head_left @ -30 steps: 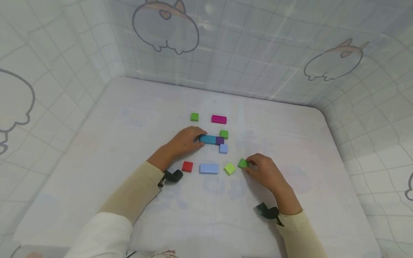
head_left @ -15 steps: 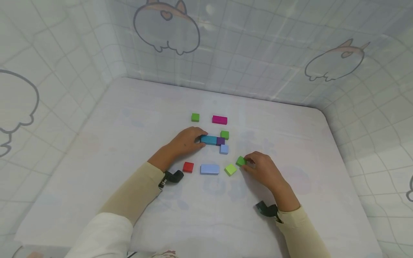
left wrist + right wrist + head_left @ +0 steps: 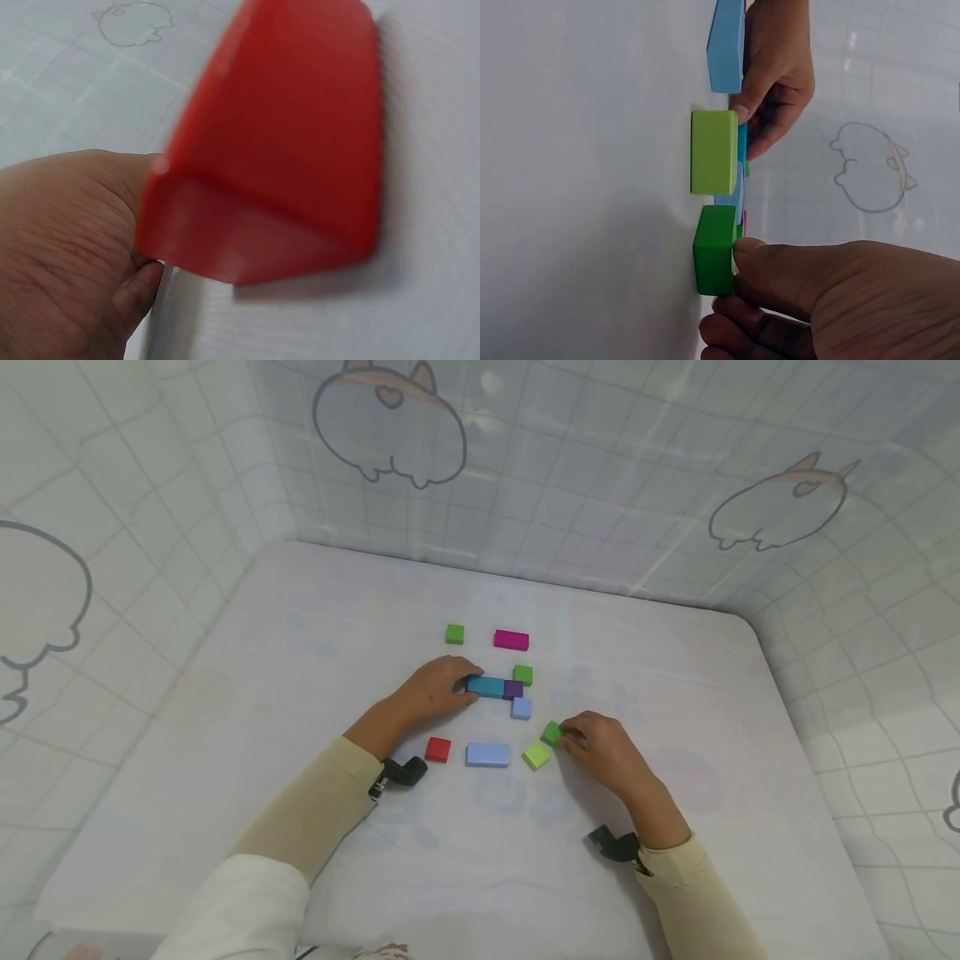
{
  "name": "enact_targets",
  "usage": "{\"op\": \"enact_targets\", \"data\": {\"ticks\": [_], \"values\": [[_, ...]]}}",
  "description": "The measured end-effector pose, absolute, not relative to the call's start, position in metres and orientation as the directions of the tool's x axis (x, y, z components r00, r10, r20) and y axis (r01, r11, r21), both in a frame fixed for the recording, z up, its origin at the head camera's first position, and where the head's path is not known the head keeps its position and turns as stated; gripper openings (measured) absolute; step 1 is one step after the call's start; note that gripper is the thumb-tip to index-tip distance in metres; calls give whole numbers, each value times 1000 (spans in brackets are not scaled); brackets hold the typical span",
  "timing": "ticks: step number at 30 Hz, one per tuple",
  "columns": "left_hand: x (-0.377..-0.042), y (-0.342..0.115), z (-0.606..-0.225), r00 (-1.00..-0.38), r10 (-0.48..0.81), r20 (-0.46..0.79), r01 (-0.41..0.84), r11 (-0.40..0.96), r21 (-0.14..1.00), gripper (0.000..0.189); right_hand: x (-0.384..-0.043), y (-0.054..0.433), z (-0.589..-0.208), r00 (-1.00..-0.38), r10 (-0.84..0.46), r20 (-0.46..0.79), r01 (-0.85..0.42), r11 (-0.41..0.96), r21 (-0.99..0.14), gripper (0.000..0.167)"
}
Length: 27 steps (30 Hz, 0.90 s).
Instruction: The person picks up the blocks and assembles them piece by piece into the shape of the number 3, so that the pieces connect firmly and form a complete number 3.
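My left hand grips the left end of a teal block between thumb and fingers. A dark purple block sits against that block's right end. Just beyond it lies a green block, and on the near side a small light blue block. My right hand pinches another green block by its right side. In the right wrist view this green block stands close to a lime green block. A red block fills much of the left wrist view.
At the back lie a green block and a magenta block. Nearer the person are the red block and a long light blue block. White fabric walls rise behind and beside the white table surface.
My right hand has moved left and slightly away from the person with the green block, bringing it nearer the lime green one. My left hand keeps its hold on the teal block.
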State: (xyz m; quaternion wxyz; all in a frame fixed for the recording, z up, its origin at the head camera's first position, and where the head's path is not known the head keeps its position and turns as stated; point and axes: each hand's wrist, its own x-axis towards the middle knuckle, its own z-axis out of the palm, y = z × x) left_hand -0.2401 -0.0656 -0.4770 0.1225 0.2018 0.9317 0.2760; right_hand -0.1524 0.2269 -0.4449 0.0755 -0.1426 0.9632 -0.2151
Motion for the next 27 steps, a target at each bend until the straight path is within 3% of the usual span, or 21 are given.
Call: {"op": "enact_targets", "data": {"ticks": [27], "values": [[-239, -66, -478, -888, 446, -112, 315, 767, 558, 52, -152, 216, -452, -956, -282, -86, -208, 853, -480, 29]]}}
